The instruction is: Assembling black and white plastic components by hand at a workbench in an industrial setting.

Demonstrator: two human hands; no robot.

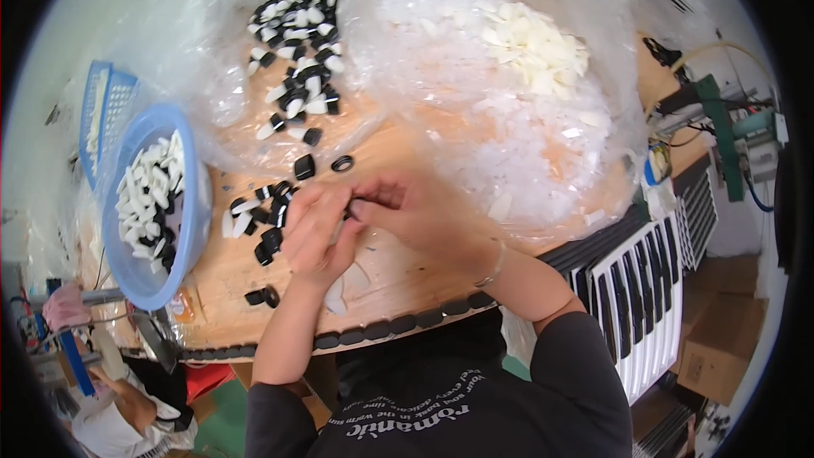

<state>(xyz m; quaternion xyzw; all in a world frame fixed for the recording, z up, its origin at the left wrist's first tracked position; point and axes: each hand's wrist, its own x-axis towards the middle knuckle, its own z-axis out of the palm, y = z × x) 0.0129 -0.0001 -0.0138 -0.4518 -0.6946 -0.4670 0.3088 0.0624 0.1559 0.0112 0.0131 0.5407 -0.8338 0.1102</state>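
Observation:
My left hand and my right hand meet over the near part of the wooden table. Between their closed fingers is a small black part, mostly hidden. Motion smears my right hand. Left of my left hand lie several black ring-shaped caps, some with white tongue-shaped pieces among them. Just beyond the hands sit a black cap and a black ring. Flat pale pieces lie near the table's front edge, beside my left wrist.
A blue basin at the left contains white-and-black pieces; a blue basket stands behind it. Farther back are a black-and-white heap and a cream heap on clear plastic. Racks of black strips stand right. Another person is at lower left.

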